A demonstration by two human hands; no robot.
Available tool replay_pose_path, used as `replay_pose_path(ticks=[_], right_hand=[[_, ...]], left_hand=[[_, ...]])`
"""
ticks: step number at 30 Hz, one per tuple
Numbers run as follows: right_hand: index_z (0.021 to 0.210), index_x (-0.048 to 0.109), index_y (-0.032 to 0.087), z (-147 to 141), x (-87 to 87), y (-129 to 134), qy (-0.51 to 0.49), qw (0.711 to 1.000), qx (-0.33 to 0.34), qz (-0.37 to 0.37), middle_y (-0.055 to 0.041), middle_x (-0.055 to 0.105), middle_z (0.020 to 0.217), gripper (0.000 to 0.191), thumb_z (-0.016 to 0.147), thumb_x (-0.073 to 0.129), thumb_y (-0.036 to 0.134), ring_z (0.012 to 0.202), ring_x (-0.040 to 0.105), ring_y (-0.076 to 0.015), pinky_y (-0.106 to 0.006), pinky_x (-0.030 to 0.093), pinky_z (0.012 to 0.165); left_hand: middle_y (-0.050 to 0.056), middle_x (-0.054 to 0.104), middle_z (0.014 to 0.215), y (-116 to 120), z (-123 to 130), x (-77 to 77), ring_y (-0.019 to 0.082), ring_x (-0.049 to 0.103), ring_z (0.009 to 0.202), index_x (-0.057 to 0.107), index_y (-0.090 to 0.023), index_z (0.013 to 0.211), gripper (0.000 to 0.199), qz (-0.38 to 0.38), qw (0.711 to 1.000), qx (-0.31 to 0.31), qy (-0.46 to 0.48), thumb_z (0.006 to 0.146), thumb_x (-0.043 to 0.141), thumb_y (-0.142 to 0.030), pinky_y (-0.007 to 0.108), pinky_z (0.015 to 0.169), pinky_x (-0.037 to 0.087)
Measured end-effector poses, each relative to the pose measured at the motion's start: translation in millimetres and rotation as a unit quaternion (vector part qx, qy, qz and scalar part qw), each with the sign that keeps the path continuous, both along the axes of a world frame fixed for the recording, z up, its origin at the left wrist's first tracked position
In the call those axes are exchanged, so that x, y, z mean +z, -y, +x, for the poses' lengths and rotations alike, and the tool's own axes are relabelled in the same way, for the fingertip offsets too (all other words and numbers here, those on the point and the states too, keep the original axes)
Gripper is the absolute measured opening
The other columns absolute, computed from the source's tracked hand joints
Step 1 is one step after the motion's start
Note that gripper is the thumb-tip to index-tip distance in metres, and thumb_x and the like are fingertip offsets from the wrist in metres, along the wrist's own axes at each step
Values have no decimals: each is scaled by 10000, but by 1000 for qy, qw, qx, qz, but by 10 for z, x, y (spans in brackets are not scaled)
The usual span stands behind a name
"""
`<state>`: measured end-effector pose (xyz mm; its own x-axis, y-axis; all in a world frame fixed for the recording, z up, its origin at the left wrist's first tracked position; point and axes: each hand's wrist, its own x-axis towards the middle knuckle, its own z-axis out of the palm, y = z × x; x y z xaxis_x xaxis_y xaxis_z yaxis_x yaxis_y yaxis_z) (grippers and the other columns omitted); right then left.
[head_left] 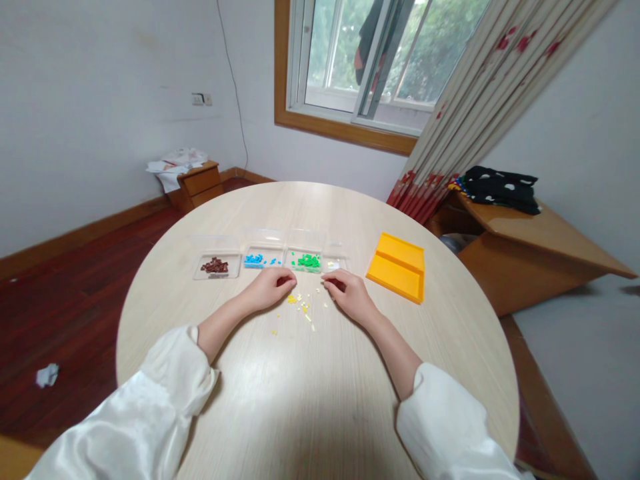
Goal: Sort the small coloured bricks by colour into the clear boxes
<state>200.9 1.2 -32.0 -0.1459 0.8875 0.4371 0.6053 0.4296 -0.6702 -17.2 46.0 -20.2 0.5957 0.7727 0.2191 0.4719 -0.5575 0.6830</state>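
My left hand (273, 288) hovers at or rests on the table just in front of the blue and green boxes, fingers curled and pressed together. My right hand (351, 295) is opposite, thumb and forefinger pinched near the fourth box. Whatever either hand holds is too small to make out. Between them lie loose small yellow pieces (292, 299) and cream pieces (308, 318). Beyond stand clear lidded boxes with brown pieces (215, 266), blue pieces (254, 259) and green pieces (309, 261). The fourth clear box (341, 262), partly behind my right hand, has a few pale pieces.
A yellow two-part tray (398, 275) lies on the round wooden table (310, 407), right of my right hand. Past the table's edge are a cardboard box (540, 247) with dark cloth (503, 190) on it, a curtain (480, 100) and a small cabinet (201, 184).
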Motion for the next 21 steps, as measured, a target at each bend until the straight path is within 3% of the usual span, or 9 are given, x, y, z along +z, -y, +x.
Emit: replay_pose_path(ticks=[7, 11, 17, 21], right_hand=[[795, 658, 163, 30, -73, -66, -129, 988, -31, -76, -55, 678, 790, 134, 751, 555, 236, 676, 625, -154, -295, 512, 651], [787, 665, 168, 26, -29, -49, -66, 996, -39, -41, -48, 660, 777, 134, 766, 540, 209, 676, 594, -145, -281, 486, 623], [920, 682, 185, -55, 19, 12, 46, 999, 16, -19, -60, 629, 851, 184, 781, 563, 169, 748, 566, -147, -291, 469, 675], [851, 679, 176, -91, 17, 13, 76, 997, 17, -22, -65, 607, 845, 150, 802, 541, 146, 785, 558, -157, -303, 460, 707]], left_hand=[[32, 616, 681, -5, -4, 0, 126, 506, 623, 630, -125, 730, 232, 1, 1000, 0, 0, 816, 459, -254, 240, 588, 374], [29, 612, 678, -9, -4, -1, 128, 507, 624, 628, -128, 730, 231, -3, 1000, -2, -3, 816, 459, -260, 239, 582, 374], [35, 622, 690, -1, 4, 5, 137, 520, 641, 633, -127, 738, 229, -12, 1000, 1, 2, 815, 461, -256, 248, 606, 384], [38, 625, 694, -1, 2, 3, 143, 526, 655, 636, -128, 739, 219, -11, 1000, 4, -2, 810, 465, -245, 250, 613, 383]])
